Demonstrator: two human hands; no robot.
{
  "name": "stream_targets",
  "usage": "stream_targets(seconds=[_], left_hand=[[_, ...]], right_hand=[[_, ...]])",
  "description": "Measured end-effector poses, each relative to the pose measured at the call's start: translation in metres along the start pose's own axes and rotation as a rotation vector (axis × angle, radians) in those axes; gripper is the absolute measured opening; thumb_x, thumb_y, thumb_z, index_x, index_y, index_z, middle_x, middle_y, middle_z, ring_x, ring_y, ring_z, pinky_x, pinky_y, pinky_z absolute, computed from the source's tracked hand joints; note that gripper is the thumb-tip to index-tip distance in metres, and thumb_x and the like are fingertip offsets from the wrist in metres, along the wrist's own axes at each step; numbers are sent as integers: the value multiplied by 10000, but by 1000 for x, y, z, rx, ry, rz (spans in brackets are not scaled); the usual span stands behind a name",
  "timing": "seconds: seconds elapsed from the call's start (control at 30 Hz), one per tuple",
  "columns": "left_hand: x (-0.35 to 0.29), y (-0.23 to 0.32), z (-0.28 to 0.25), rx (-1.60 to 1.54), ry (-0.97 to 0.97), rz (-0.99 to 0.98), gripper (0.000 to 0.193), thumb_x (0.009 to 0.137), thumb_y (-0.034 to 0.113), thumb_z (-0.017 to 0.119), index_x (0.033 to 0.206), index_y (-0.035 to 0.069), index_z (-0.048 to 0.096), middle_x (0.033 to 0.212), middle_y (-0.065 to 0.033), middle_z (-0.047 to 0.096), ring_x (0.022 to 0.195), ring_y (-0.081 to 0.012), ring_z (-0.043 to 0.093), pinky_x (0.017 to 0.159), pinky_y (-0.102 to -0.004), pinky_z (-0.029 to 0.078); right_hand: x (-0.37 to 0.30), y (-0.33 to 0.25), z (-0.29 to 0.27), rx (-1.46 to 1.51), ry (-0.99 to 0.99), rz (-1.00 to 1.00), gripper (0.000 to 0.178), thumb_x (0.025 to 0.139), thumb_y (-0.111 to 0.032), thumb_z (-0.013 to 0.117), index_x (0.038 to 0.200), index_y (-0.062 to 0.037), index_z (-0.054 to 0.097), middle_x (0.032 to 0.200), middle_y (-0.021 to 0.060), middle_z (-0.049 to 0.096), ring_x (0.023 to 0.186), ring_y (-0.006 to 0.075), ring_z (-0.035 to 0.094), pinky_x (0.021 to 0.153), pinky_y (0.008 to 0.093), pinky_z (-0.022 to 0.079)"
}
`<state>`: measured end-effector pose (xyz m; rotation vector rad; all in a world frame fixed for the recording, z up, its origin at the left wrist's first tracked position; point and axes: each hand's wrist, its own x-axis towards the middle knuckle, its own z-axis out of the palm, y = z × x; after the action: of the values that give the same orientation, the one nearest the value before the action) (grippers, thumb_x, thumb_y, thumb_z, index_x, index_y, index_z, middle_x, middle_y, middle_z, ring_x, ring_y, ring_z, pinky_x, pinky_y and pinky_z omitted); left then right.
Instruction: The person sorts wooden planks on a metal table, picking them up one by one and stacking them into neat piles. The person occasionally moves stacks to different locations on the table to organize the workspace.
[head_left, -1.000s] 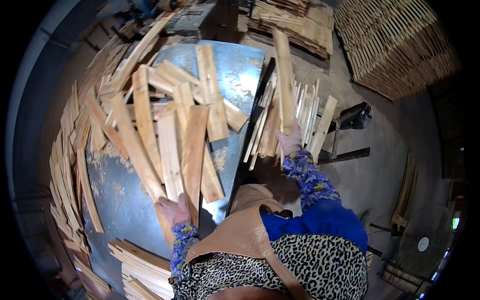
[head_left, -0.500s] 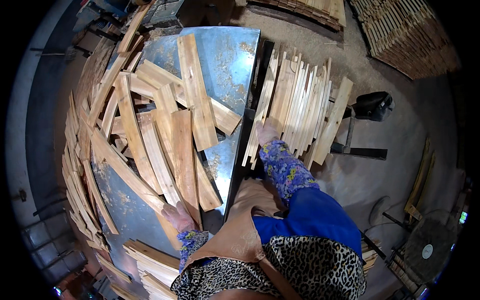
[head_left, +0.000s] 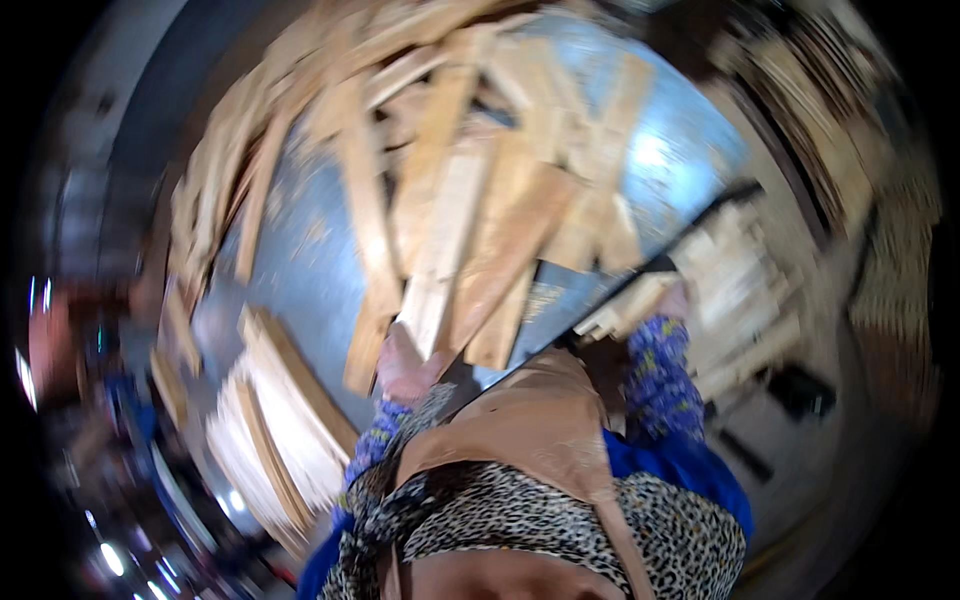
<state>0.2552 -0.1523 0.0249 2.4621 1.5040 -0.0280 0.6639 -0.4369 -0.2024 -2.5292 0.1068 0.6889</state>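
My left hand (head_left: 405, 372) is at the near end of a pale wooden board (head_left: 445, 250), with fingers and thumb on either side of that end. The board lies among several loose boards, one of them a browner board (head_left: 515, 255) just to its right. Over on the right, my right hand (head_left: 676, 300) rests against the near left side of a stack of thin boards (head_left: 725, 285). Motion blur smears its fingers, so its grip is unclear.
A blue-grey metal table (head_left: 300, 230), dusted with shavings, carries the loose boards. More boards (head_left: 275, 425) stand packed at its near left. A dark rail (head_left: 665, 255) edges the table on the right. A black object (head_left: 800, 390) is on the floor beyond the right-hand stack.
The whole view has swung round and blurred, with the table turning clockwise in it. My left hand is still by the board ends and my right hand still by the right-hand stack.
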Motion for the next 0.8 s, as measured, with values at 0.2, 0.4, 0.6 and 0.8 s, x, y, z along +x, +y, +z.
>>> stream_targets(seconds=[0.2,0.4,0.6,0.8], left_hand=[[-65,-38,-17,-326,313,-57,756,824,436,835,1391,4,586,1158,-267,713,1126,-433,696,982,-564,542],[-83,-130,-36,-372,299,-768,301,1011,308,689,1079,17,726,1143,-292,733,1107,-392,716,964,-561,537],[-180,-225,-8,277,190,-691,727,852,205,809,1499,72,504,1442,-210,515,1296,-454,525,1107,-547,454],[-162,-236,-62,81,63,-622,740,882,276,811,1509,74,473,1461,-198,503,1380,-434,488,1157,-552,428]], right_hand=[[8,-83,-22,104,17,-161,587,1037,-298,631,1511,9,471,1462,239,560,1246,361,576,1069,475,475],[-11,-143,-94,301,294,-441,446,1036,-217,627,1394,46,592,1316,255,663,1064,370,669,941,435,561],[-99,-201,-47,92,390,-1094,464,1013,-162,687,1408,73,626,1277,250,714,1084,355,694,974,411,570],[-249,-398,149,489,-600,-809,784,1007,-158,685,1662,10,290,1606,251,484,1456,373,507,1217,450,440]])
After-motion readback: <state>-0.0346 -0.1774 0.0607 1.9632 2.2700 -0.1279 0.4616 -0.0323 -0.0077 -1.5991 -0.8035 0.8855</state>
